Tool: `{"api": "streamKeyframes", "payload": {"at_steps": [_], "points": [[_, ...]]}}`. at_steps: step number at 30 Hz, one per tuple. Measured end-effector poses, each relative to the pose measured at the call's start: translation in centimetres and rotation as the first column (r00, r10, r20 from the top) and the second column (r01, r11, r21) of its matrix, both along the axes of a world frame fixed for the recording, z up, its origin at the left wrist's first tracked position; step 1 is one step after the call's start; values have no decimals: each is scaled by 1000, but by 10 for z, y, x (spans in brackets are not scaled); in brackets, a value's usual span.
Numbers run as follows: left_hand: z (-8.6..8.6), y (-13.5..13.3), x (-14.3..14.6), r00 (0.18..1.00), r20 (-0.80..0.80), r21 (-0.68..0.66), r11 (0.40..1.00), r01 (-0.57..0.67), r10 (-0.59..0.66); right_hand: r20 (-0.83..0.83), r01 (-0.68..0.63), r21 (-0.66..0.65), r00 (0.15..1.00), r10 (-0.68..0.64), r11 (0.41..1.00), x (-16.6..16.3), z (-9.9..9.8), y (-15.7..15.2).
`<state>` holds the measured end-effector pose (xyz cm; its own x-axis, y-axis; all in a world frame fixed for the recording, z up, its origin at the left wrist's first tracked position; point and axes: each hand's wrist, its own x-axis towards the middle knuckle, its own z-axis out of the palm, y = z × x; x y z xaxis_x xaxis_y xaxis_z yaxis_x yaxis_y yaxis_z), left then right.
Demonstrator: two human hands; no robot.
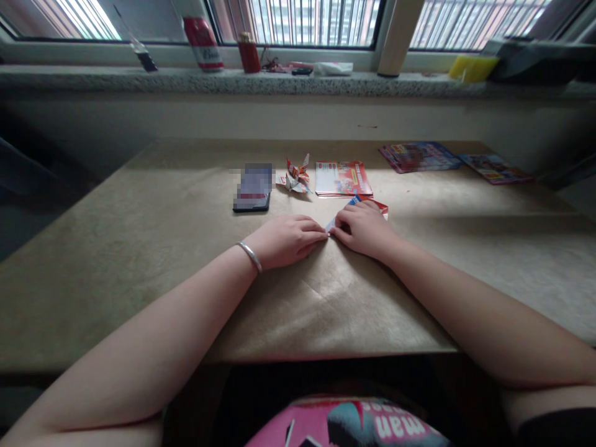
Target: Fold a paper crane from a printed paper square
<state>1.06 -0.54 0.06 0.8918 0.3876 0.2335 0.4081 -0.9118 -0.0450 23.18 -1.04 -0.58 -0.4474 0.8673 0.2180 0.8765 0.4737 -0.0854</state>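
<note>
Both hands rest on the brown paper-covered table point(139, 248). My left hand point(286, 239), a silver bangle on its wrist, has its fingers curled and pressed on the near tip of a folded piece of coloured printed paper point(372, 203). My right hand point(363, 228) lies over most of that paper, fingers closed and pinching its left edge. Only the paper's red and blue far corner and a white tip between the hands show. A finished folded paper crane point(296, 175) stands behind the hands.
A dark phone point(252, 187) lies left of the crane. A stack of printed sheets point(342, 179) sits behind my right hand, with two leaflets point(419, 156) at the far right. On the windowsill stand a red can point(202, 42), a red jar point(249, 54) and a yellow sponge point(472, 67).
</note>
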Motion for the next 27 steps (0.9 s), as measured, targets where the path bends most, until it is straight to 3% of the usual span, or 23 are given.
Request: {"api": "streamKeyframes", "payload": {"at_steps": [7,27], "points": [[1,-1,1,1000,22,-16,1000,-17,17,-35,42,-102,998,-46,994,1,0,3],[2,-5,7,997,32,-7,998,-65,66,-28,76,-153,996,-82,985,-3,5,4]]}}
